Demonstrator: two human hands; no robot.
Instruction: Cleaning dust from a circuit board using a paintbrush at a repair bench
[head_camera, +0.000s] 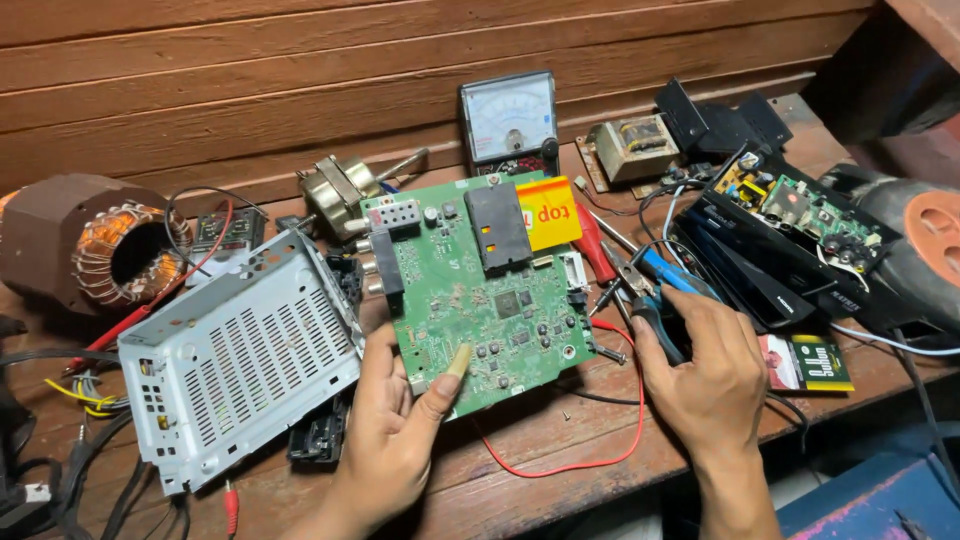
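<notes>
My left hand (395, 430) grips the near edge of a green circuit board (500, 310), thumb pressed on its top face. The board lies tilted on the wooden bench, with a black heat-sink block and a yellow-orange sticker (547, 212) at its far side. My right hand (705, 365) is closed around the blue handles of a pair of pliers (650, 290), whose jaws point toward the board's right edge. A loose screw (610, 352) lies just beside that edge.
A perforated grey metal case (240, 355) lies left of the board. A copper-wound motor stator (95, 245) sits far left. At the back stand an analog meter (508, 118) and a transformer (632, 145). An opened black box (790, 225) lies right, with red and black wires across the bench.
</notes>
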